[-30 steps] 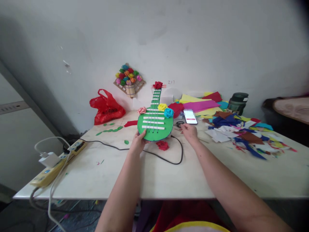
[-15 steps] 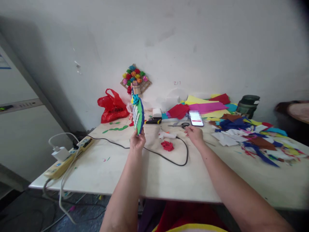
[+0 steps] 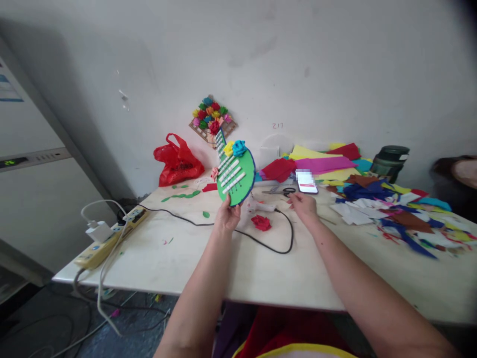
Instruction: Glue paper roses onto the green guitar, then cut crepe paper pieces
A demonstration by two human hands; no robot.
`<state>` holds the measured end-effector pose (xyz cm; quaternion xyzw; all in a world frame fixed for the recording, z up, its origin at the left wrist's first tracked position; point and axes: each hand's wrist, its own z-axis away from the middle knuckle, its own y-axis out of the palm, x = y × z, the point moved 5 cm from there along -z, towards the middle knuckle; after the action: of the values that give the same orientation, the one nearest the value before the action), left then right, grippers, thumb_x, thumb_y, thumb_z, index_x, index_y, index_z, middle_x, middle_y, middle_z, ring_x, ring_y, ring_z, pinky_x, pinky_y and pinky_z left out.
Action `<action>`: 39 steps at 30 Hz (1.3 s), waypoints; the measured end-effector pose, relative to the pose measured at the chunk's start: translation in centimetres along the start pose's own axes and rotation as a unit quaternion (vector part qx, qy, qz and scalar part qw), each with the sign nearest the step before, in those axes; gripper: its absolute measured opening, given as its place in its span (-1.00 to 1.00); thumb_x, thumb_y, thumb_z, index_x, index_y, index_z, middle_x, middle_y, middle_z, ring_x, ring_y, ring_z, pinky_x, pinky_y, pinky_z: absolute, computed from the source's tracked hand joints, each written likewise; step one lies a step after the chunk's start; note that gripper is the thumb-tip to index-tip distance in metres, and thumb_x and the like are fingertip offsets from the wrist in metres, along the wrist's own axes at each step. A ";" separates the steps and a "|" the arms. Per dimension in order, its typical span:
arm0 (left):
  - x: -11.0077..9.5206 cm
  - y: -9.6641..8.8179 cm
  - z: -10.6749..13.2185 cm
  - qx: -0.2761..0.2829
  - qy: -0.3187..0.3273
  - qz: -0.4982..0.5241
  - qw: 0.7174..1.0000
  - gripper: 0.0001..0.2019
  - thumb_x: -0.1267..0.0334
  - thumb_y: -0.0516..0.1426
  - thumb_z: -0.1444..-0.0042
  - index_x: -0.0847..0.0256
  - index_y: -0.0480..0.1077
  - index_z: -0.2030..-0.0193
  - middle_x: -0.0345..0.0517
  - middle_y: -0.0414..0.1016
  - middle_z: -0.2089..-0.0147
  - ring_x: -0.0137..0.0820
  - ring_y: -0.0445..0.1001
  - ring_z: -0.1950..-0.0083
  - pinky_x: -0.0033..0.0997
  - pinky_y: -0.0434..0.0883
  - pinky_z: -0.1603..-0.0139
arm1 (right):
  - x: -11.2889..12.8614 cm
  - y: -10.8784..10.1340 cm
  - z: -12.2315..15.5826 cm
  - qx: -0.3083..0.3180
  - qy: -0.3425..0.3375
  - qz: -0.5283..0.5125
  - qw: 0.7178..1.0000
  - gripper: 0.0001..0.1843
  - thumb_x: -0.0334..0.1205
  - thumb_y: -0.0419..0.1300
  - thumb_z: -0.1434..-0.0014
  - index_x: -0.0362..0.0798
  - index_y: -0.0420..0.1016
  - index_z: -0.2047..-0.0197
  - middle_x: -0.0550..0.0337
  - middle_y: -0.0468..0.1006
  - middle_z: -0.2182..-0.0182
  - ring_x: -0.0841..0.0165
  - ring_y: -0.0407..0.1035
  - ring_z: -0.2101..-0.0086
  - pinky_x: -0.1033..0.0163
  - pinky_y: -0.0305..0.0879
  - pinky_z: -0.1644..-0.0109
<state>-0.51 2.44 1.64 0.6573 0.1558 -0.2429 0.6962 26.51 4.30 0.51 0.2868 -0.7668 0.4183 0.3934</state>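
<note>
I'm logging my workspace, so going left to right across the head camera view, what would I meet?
Yellow power strip, red plastic bag, green model guitar in the left hand, loose red paper flower, smartphone, dark green lidded bottle.

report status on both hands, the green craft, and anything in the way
Left hand holding green guitar-shaped craft by its bottom edge, tilted. Right hand beside scissors, grip unclear. Glue gun, loose red flower between hands.
</note>
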 end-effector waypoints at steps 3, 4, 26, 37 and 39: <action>-0.2 -0.5 -0.2 -0.014 0.045 -0.056 0.997 -0.78 0.28 0.17 -0.05 0.20 0.35 0.13 -0.16 0.50 0.39 -0.50 0.47 0.51 -0.65 0.40 0.61 | 1.0 -0.1 0.4 0.010 -0.022 0.026 0.999 -0.62 0.03 0.03 -0.07 -0.08 0.46 0.49 0.18 0.52 0.59 0.40 0.35 0.61 0.31 0.23 0.45; -0.3 -0.7 -0.3 -0.014 0.067 -0.073 0.995 -0.76 0.28 0.19 -0.03 0.19 0.34 0.13 -0.18 0.50 0.37 -0.52 0.46 0.53 -0.62 0.41 0.61 | 1.5 -0.1 0.6 0.016 -0.034 0.040 0.998 -0.59 0.06 0.02 -0.08 -0.07 0.45 0.54 0.18 0.50 0.63 0.40 0.35 0.60 0.31 0.22 0.44; -0.8 -1.1 -1.0 0.038 0.181 -0.201 0.962 -0.49 0.16 0.27 0.12 0.09 0.24 0.00 -0.13 0.45 0.17 -0.48 0.44 0.44 -0.46 0.45 0.49 | 8.2 5.7 6.5 0.262 -0.195 0.352 0.877 -0.78 -0.12 0.10 -0.01 0.06 0.56 0.36 0.11 0.58 0.33 0.23 0.42 0.31 0.25 0.19 0.33; -0.9 -0.9 -0.8 0.027 0.182 -0.204 0.962 -0.51 0.17 0.27 0.12 0.12 0.24 0.03 -0.13 0.45 0.19 -0.49 0.43 0.47 -0.48 0.44 0.51 | 7.7 6.3 6.5 0.301 -0.167 0.306 0.888 -0.83 -0.22 0.13 0.12 0.06 0.51 0.40 0.19 0.55 0.26 0.28 0.39 0.28 0.30 0.18 0.37; -0.9 -0.8 -0.8 0.027 0.182 -0.202 0.962 -0.51 0.16 0.28 0.14 0.12 0.25 0.04 -0.13 0.44 0.20 -0.49 0.42 0.47 -0.49 0.44 0.52 | 7.5 6.2 6.5 0.309 -0.144 0.292 0.894 -0.85 -0.23 0.14 0.13 0.05 0.48 0.42 0.22 0.55 0.33 0.31 0.38 0.34 0.31 0.16 0.40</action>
<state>-1.61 3.29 1.38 0.6635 0.4026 -0.2591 0.5749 15.46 0.84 2.06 0.2140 -0.6968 0.6839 0.0300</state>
